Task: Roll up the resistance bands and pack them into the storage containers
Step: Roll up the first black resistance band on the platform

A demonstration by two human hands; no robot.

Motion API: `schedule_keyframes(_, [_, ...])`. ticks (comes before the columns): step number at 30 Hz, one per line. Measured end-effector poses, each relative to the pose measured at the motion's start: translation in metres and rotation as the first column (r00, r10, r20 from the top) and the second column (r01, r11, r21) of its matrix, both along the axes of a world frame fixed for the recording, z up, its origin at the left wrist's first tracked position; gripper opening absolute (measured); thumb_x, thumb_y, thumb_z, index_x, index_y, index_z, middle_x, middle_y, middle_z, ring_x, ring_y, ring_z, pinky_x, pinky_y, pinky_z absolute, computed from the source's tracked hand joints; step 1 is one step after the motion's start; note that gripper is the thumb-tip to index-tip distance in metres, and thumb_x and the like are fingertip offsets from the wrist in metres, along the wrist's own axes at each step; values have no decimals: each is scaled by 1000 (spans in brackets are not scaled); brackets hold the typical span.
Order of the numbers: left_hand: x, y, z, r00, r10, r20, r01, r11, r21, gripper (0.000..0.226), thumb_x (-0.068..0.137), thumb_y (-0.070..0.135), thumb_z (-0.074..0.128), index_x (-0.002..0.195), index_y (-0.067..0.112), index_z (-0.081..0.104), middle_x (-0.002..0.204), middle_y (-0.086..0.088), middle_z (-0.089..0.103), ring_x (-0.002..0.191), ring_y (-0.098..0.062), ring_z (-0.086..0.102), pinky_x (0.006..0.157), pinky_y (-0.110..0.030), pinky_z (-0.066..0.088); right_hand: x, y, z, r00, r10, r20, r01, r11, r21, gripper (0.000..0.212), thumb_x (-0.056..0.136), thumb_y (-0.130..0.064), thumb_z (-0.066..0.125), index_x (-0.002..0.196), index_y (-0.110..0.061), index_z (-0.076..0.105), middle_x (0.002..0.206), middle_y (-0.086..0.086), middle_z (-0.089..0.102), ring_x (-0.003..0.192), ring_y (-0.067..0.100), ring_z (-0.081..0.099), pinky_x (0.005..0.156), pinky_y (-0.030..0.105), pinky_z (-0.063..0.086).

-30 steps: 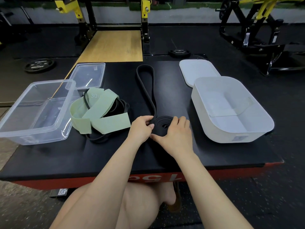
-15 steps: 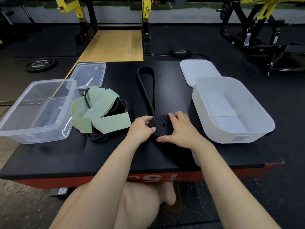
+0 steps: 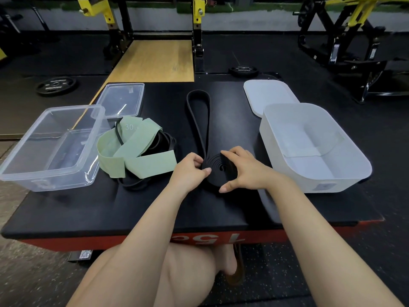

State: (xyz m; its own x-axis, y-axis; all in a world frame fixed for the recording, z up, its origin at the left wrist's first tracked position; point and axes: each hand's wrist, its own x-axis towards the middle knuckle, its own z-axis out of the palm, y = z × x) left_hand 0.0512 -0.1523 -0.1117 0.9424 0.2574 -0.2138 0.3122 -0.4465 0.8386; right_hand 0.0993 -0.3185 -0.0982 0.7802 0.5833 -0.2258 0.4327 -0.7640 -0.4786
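A black band point(image 3: 200, 127) lies on the black mat point(image 3: 155, 207) in the middle of the view, its near end wound into a flat coil point(image 3: 220, 168) and its far part running away as a long narrow loop. The left hand point(image 3: 190, 171) sits at the coil's left edge, fingers curled, with thumb and fingertips pinching the band where the straight part meets the coil. The right hand point(image 3: 245, 171) arches over the coil's right side; its fingers are spread and bent round the far rim, and the thumb is stretched out at the near rim, so the coil is gripped between them.

Left of the hands a green band point(image 3: 137, 151) marked 30 lies in a loose heap, tangled with another black band point(image 3: 155, 142) that shows under and behind it. Just beside that heap, further left, stands a clear tub point(image 3: 13, 171), open and with nothing visible inside; its clear lid point(image 3: 120, 99) lies flat behind it, near the mat's far edge. On the right stands a white tub point(image 3: 287, 173), also open, touching or nearly touching the right wrist. Its white lid point(image 3: 267, 94) lies flat behind it, partly hidden by the tub's far wall.

The mat tops a red box point(image 3: 66, 243) with upside-down digits on its front. Beyond it are a wood platform point(image 3: 152, 60), weight plates point(image 3: 56, 85) on the floor and yellow-and-black racks point(image 3: 97, 7)
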Motion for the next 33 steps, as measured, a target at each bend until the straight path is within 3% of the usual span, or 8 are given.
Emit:
schedule_keyframes(9, [3, 1, -2, 1000, -3, 26, 0, 993, 114, 23, 82, 17, 70, 98, 16, 53, 93, 3, 57, 89, -16, 56, 79, -26, 45, 8, 0, 2, 999, 45, -29, -45, 999, -27, 112, 66, -44, 82, 151, -18, 14, 147, -3, 23, 139, 18, 18, 115, 34, 23])
schedule_keyframes(14, [4, 2, -4, 1000, 16, 17, -17, 995, 97, 23, 82, 17, 70, 94, 18, 51, 95, 1, 58, 87, -16, 56, 79, -28, 47, -7, 2, 4, 992, -115, 44, 118, 989, -85, 119, 61, -51, 82, 150, -14, 14, 152, 1, 21, 142, 21, 15, 113, 40, 28])
schedule_keyframes(17, [3, -2, -5, 999, 33, 19, -35, 995, 97, 23, 84, 18, 68, 100, 16, 52, 98, 2, 56, 93, -18, 57, 87, -33, 49, -20, 4, 6, 956, -257, 141, 279, 944, -173, 105, 59, -59, 79, 139, -10, 32, 137, 5, 34, 132, 23, 27, 102, 39, 39])
schedule_keyframes(19, [1, -3, -6, 999, 47, 26, -49, 995, 84, 25, 84, 18, 67, 105, 15, 52, 103, 0, 58, 97, -20, 59, 91, -35, 49, -27, 8, 5, 947, -288, 140, 310, 934, -176, 100, 62, -59, 78, 136, -9, 34, 134, 7, 35, 130, 24, 29, 101, 39, 39])
schedule_keyframes(26, [3, -4, -6, 1000, 20, -12, -20, 998, 58, 50, 88, 16, 63, 135, 15, 46, 126, -6, 58, 113, -22, 57, 101, -37, 44, -44, 33, -5, 908, -339, 245, 372, 922, -106, 121, 65, -77, 62, 146, -2, 13, 141, 17, 28, 130, 31, 28, 104, 37, 33])
schedule_keyframes(29, [3, -4, -6, 1000, -5, -7, 5, 998, 70, 50, 88, 15, 62, 136, 16, 46, 127, -6, 56, 114, -23, 56, 101, -37, 44, -46, 37, -15, 868, -356, 347, 404, 911, -76, 113, 71, -77, 54, 146, -2, 15, 139, 17, 31, 127, 30, 32, 101, 35, 35])
schedule_keyframes(33, [1, -4, -5, 999, -35, 41, 31, 993, 111, 47, 89, 13, 60, 135, 14, 48, 127, -7, 54, 112, -19, 55, 93, -22, 40, -43, 34, -16, 889, -352, 294, 381, 924, -46, 109, 75, -70, 57, 148, -4, 12, 141, 16, 27, 130, 30, 27, 105, 36, 31])
